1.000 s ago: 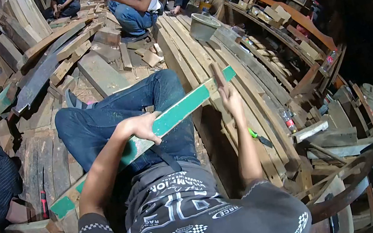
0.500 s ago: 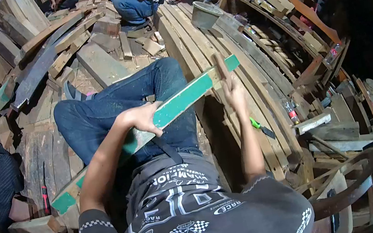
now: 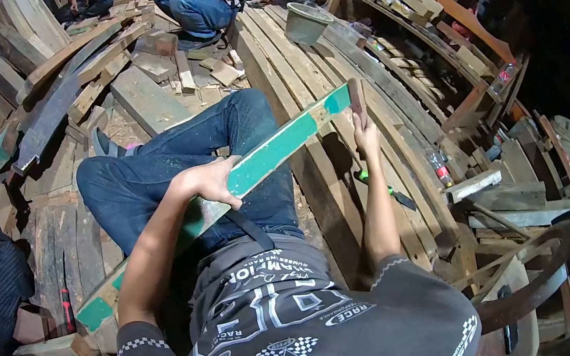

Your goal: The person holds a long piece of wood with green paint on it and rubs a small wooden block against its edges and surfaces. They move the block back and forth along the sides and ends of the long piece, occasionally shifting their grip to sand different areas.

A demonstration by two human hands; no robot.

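Note:
My left hand [image 3: 208,183] is closed around the middle of a long wooden board [image 3: 274,154] with worn green paint. The board slants across my thighs, from the low left up to the stacked beams on the right. In my right hand [image 3: 366,137] is a short, narrow brown wooden piece [image 3: 356,97], held upright against the board's upper right end; I cannot tell whether it is a tool. Just below that hand, a tool with a green handle [image 3: 362,176] and dark end lies on the beams, partly behind my right forearm.
Long beams [image 3: 281,59] run along my right side, with a grey bucket [image 3: 306,22] on them. Scrap timber [image 3: 146,99] piles up on the left, near a red-handled screwdriver [image 3: 67,311]. A person in jeans [image 3: 199,11] crouches ahead. A curved dark wooden piece [image 3: 542,297] stands lower right.
My right hand has shifted the brown piece rightward, from across the board's face to its far end. My left hand still grips the board, and the view has shifted slightly.

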